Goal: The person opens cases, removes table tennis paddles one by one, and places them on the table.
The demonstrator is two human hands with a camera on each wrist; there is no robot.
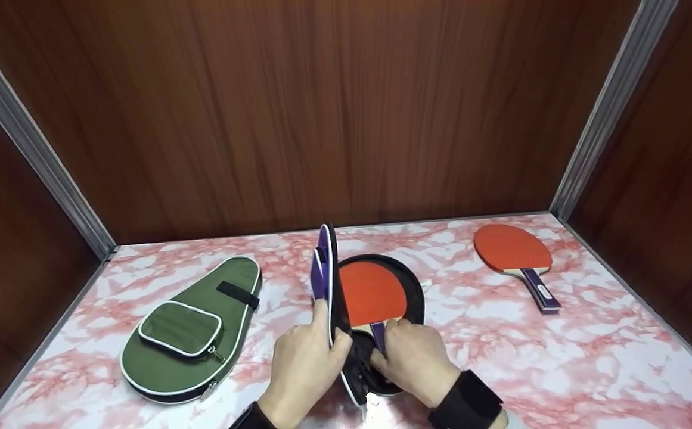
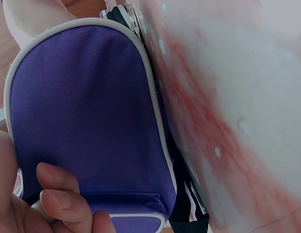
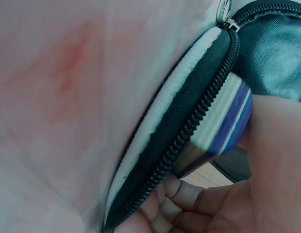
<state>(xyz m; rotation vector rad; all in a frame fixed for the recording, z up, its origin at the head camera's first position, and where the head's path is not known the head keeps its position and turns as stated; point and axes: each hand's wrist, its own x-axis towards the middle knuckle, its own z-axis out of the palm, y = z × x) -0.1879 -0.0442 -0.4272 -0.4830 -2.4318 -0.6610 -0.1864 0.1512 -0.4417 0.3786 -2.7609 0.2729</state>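
A purple table tennis bat case (image 2: 92, 111) with white piping lies unzipped, its lid raised upright. My left hand (image 1: 307, 357) grips that lid, thumb on the black inner side and fingers on the purple outside. Inside the case's black lower half (image 1: 415, 289) lies an orange-faced table tennis bat (image 1: 375, 292), handle towards me. My right hand (image 1: 414, 354) holds this bat by its handle; the striped handle end (image 3: 227, 119) shows beside the case's zip (image 3: 189, 131) in the right wrist view. The palm and fingers hide part of the handle.
A green bat case (image 1: 235, 342) with a front pocket and black strap lies to the left. A second orange bat (image 1: 509, 247) with a purple handle rests at the right. The red-and-white marbled table (image 1: 477, 369) is bounded by brown panels (image 1: 381, 119).
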